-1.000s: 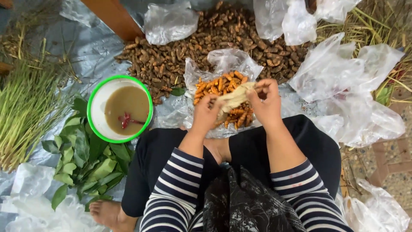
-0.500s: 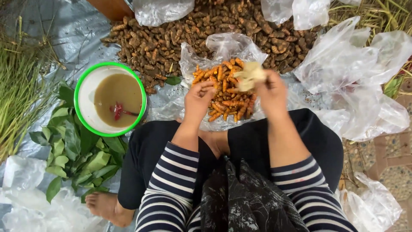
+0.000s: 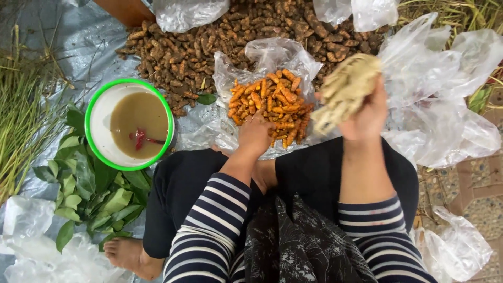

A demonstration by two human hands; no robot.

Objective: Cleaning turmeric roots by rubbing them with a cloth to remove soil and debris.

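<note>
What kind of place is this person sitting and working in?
Probably an outdoor or yard work spot on the ground: a grey tarp spread as floor, a heap of unpeeled brown roots on it, and grass stalks alongside.

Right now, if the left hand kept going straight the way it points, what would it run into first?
The left hand points forward into the pile of peeled orange roots on the clear plastic bag; its fingers already seem to touch them. Depth is unclear, but nothing else lies between.
</note>
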